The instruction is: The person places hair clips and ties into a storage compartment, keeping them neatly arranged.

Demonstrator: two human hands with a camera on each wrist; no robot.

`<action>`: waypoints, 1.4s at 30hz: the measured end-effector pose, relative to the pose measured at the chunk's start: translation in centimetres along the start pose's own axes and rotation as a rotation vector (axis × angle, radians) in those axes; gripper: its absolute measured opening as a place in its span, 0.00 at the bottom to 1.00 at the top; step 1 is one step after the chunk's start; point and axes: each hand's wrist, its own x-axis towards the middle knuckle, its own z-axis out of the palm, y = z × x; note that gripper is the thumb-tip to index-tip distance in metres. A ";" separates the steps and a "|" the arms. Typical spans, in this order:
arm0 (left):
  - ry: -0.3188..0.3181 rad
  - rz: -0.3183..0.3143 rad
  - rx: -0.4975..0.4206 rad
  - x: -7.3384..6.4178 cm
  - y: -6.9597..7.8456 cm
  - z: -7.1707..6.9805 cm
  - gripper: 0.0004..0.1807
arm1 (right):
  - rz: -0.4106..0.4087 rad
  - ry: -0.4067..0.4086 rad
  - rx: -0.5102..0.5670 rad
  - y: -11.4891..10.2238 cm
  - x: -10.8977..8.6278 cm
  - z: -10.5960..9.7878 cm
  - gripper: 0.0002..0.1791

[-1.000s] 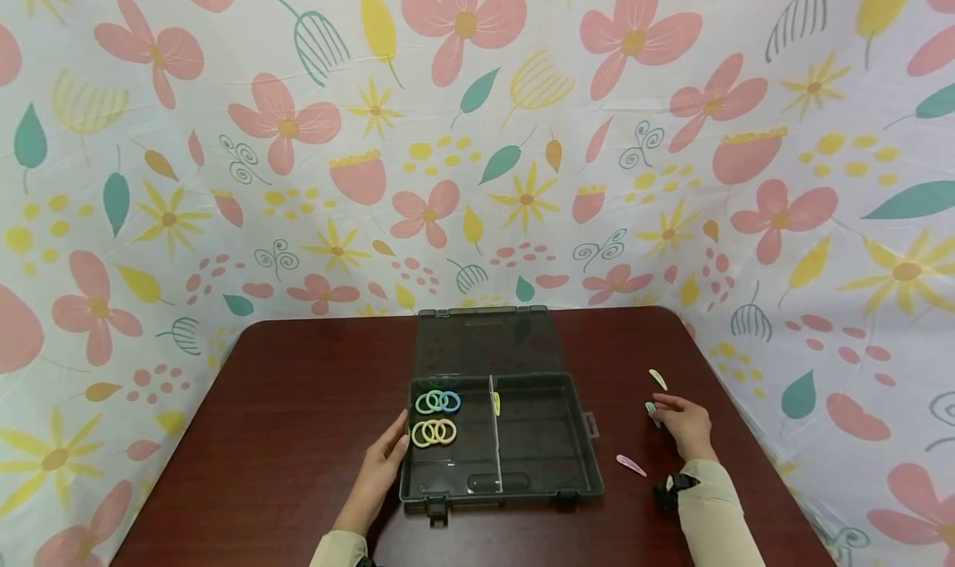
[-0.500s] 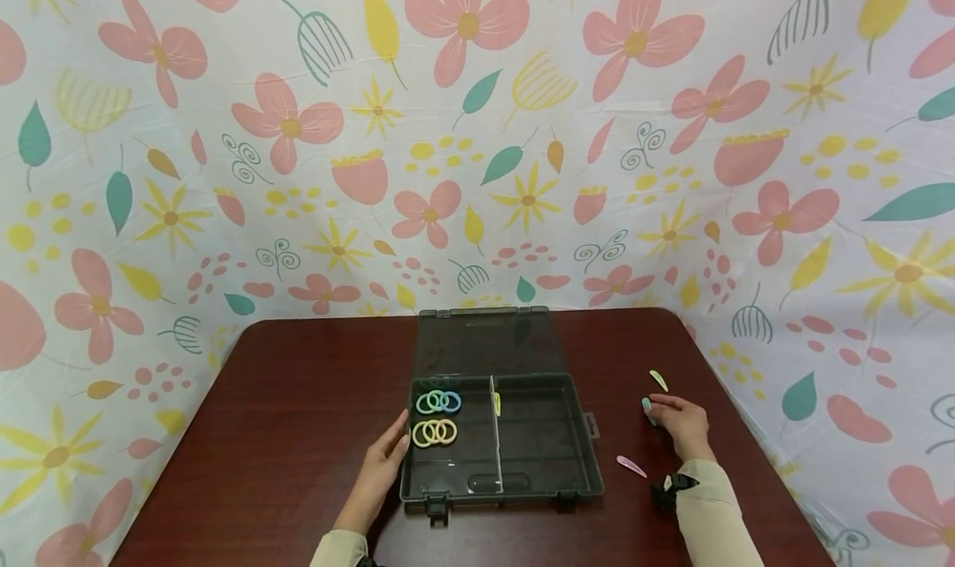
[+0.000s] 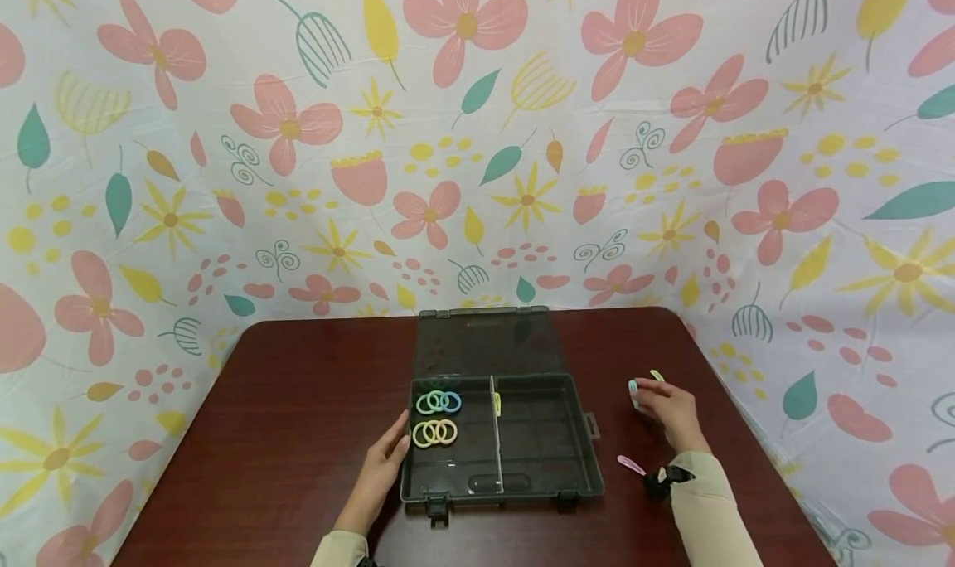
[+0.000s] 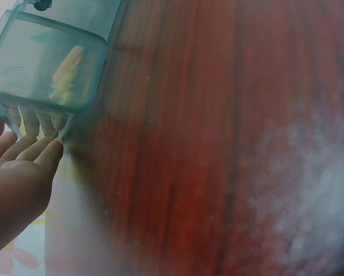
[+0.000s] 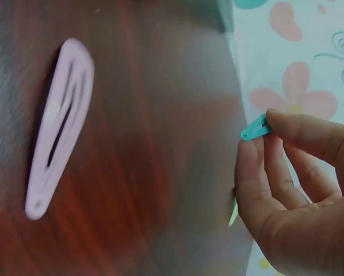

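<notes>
My right hand [image 3: 671, 414] pinches a teal snap hair clip [image 5: 256, 127] between thumb and fingertips, raised over the table right of the box. My left hand [image 3: 376, 472] rests its straight fingers along the left wall of a dark see-through plastic box [image 3: 451, 484]; the left wrist view has the fingertips [image 4: 54, 150] right at that wall. A pink hair clip [image 5: 60, 129] lies on the table below my right hand. A yellow-green hair clip [image 3: 656, 375] lies just behind it, partly covered. Inside the box, a yellow hair clip [image 3: 497, 404] sits right beside the divider.
The box's lid [image 3: 488, 343] lies folded back behind it. In the left compartment are blue-green rings [image 3: 438, 402] and yellow-peach rings [image 3: 434, 433], in two overlapping rows. A white divider [image 3: 496, 443] splits the box. Flowered cloth [image 3: 477, 161] surrounds the dark wooden table [image 3: 313, 385].
My right hand has lifted the teal hair clip and moved it left, toward the box, now overlapping the yellow-green clip in the head view. My left hand has stayed at the box wall.
</notes>
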 end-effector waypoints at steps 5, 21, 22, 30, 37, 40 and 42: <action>0.005 0.001 0.005 0.0 0.0 0.0 0.28 | -0.014 -0.042 0.029 -1.1 0.1 0.8 0.28; 0.002 0.036 0.005 0.0 -0.5 0.1 0.28 | -0.066 -0.183 0.110 -4.6 0.0 5.0 0.28; 0.002 0.041 0.003 0.0 -0.5 0.1 0.28 | -0.071 -0.190 0.109 -4.8 -0.1 5.4 0.27; 0.007 0.047 0.007 0.0 -0.4 0.1 0.29 | -0.067 -0.217 0.090 -5.7 -0.1 8.8 0.22; -0.001 0.025 0.008 -0.1 -0.3 0.1 0.29 | -0.059 -0.246 0.068 -5.5 -0.1 11.7 0.18; 0.000 0.022 0.009 -0.1 -0.3 0.0 0.28 | -0.056 -0.262 0.071 -5.6 -0.3 12.8 0.18; -0.001 0.028 0.006 -0.1 -0.3 0.0 0.28 | -0.054 -0.275 0.072 -5.6 -0.5 13.5 0.18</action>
